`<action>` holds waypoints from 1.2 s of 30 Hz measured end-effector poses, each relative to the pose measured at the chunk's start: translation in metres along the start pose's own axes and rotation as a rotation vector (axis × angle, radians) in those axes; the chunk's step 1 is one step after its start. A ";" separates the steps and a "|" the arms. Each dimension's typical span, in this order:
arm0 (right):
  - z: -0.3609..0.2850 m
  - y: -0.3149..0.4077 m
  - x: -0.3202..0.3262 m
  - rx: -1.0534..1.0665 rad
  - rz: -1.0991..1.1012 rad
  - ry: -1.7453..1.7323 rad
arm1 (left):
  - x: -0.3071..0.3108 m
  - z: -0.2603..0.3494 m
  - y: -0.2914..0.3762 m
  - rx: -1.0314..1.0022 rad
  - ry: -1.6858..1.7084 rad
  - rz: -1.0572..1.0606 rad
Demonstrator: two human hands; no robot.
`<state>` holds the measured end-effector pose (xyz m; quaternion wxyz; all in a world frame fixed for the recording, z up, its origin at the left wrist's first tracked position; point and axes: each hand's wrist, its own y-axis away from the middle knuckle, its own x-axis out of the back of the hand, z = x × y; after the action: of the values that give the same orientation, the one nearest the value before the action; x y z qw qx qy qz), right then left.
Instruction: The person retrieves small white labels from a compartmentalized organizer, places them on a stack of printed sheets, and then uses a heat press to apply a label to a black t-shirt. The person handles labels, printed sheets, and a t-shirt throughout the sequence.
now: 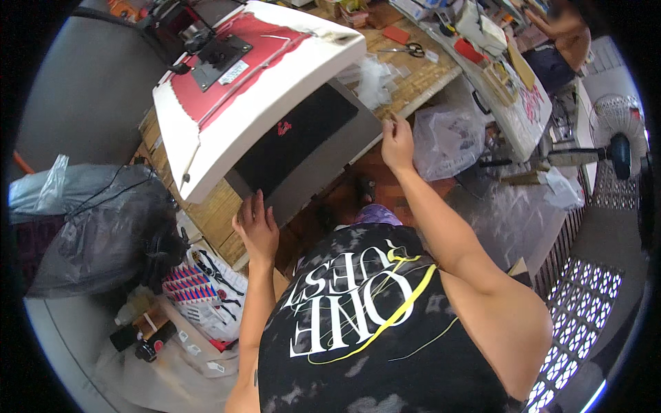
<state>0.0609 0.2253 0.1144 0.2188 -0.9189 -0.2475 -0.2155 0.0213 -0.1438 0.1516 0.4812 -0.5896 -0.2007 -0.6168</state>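
Observation:
Before me stands a heat press, its white and red upper housing (268,72) raised over a grey lower platen (330,160). Black fabric (304,139) with a small red print lies flat on the platen, partly hidden under the housing. My left hand (257,222) is at the platen's near left corner, fingers spread at its edge; whether they touch it is unclear. My right hand (397,139) is beside the platen's right corner, its thumb and fingers close together. Whether something small is between those fingertips cannot be made out.
Scissors (413,50), a red piece (396,34) and clear film scraps (374,82) lie on the wooden table (439,77). A clear plastic bag (449,134) hangs at its right. Wrapped bundles (103,217) are at left. A fan (619,149) and another person (563,41) are at right.

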 end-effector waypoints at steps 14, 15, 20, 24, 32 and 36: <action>-0.068 -0.026 -0.008 -0.081 -0.483 0.338 | -0.017 -0.008 -0.004 -0.436 0.168 0.103; -0.077 -0.036 0.000 -0.193 -0.542 0.042 | 0.001 0.005 -0.021 -0.349 0.139 0.122; -0.077 -0.098 0.133 -0.304 -0.179 -1.125 | 0.119 0.148 -0.118 -0.529 0.291 0.454; -0.019 -0.090 0.361 -0.024 0.406 -1.115 | 0.144 0.321 -0.130 -0.534 0.496 0.477; 0.000 0.176 0.688 -0.147 1.563 -0.255 | 0.053 0.662 -0.049 -1.395 1.174 -0.297; 0.057 0.300 0.707 0.118 1.912 -0.213 | 0.001 0.776 0.072 -1.895 1.309 -0.806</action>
<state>0.7967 0.2743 0.3360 0.3242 -0.7344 0.5768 0.1514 0.4959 0.4554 0.3038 -0.3548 -0.1807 0.4404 -0.8047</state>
